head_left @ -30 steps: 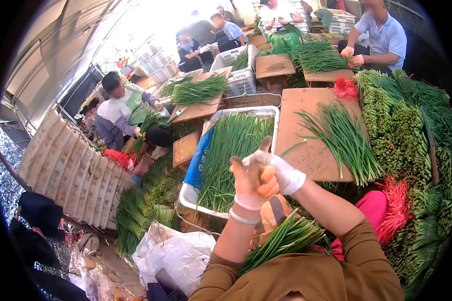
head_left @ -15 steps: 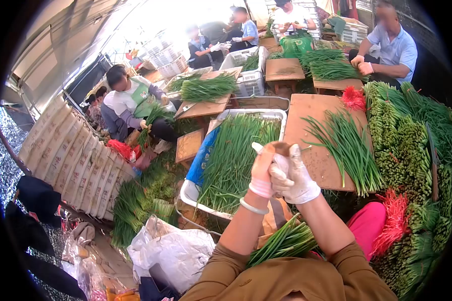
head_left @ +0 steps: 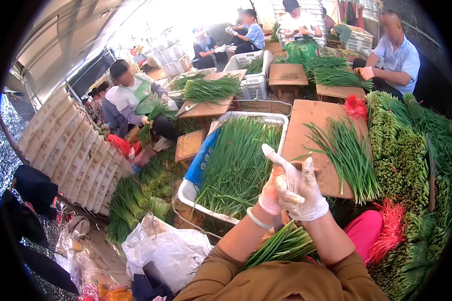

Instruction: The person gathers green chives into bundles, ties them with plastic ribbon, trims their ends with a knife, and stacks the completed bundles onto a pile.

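My two gloved hands are together in front of my body, above the near right side of the tub. My left hand point(head_left: 270, 193) has a stretched index finger in a white covering; its other fingers are mostly hidden behind my right hand. A pale bangle is on that wrist. My right hand point(head_left: 309, 195), in a white, stained glove, has curled fingers pressed against my left hand, with the thumb upward. Something small and brown point(head_left: 297, 164) shows between them, its kind unclear. A bundle of long green stalks, like garlic chives point(head_left: 285, 244), lies on my lap.
A white tub point(head_left: 188, 193) of green stalks stands ahead. Loose stalks point(head_left: 347, 160) lie on a wooden board point(head_left: 306, 120) with red ties point(head_left: 355, 106). Stacked bundles point(head_left: 394, 150) line the right; a white sack point(head_left: 168, 251) sits left. Several people work beyond.
My joined hands have moved slightly right and down. The left index finger now points further up, and my right thumb stands apart from its curled fingers. The view has shifted a little.
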`<state>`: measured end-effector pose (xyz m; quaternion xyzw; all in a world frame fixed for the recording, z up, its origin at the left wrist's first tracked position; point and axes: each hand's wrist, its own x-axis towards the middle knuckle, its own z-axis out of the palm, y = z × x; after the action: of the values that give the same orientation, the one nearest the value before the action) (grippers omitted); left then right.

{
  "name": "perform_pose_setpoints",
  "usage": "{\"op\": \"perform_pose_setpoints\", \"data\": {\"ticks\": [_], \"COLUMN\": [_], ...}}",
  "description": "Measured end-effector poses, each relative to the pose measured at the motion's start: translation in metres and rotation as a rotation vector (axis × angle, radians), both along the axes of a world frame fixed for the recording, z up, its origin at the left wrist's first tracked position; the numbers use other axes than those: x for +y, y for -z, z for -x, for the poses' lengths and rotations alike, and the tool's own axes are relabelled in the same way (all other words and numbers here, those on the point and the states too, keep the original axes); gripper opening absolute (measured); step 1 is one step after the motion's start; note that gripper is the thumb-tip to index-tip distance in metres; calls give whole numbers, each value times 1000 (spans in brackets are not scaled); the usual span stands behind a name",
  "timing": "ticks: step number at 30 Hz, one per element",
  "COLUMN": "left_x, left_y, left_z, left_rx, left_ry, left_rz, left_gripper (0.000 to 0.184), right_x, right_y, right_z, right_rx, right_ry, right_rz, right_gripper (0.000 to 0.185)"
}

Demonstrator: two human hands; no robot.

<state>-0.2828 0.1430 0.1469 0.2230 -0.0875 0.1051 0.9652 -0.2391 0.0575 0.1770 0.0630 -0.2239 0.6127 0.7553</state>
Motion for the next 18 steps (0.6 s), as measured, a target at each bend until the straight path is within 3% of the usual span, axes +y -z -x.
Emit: {"op": "perform_pose_setpoints", "data": {"ticks": [3, 6, 7, 10, 13, 15, 16, 18], "left_x": [8, 14, 0, -33, -69, -12, 17, 22], "left_y": [-3, -2, -16, -22, -15, 26, 46, 7], "left_z": [0, -13, -6, -23, -44, -22, -11, 3], "left_rx": [1, -160, 37, -441, -903, -186, 113, 131], "left_ry": [-169, -227, -232, -126, -6, -281, -253, -278], "left_rz": [-136, -123, 49, 369, 708, 108, -168, -241], "left_gripper": [48, 48, 49, 44, 40, 35, 34, 32], "right_x": [-6, -3, -2, -1, -3, -7, -8, -5], "right_y": [0, 1, 2, -4, 3, 0, -2, 0], "right_z": [-9, -1, 1, 10, 5, -6, -10, -7], "right_rx": [49, 87, 107, 125, 52, -20, -58, -190], "right_ry": [-71, -23, 8, 116, 41, 75, 98, 202], "right_rz": [-23, -15, -25, -25, -144, -60, -25, 63], "right_gripper": [96, 95, 94, 93, 97, 99, 100, 102]}}
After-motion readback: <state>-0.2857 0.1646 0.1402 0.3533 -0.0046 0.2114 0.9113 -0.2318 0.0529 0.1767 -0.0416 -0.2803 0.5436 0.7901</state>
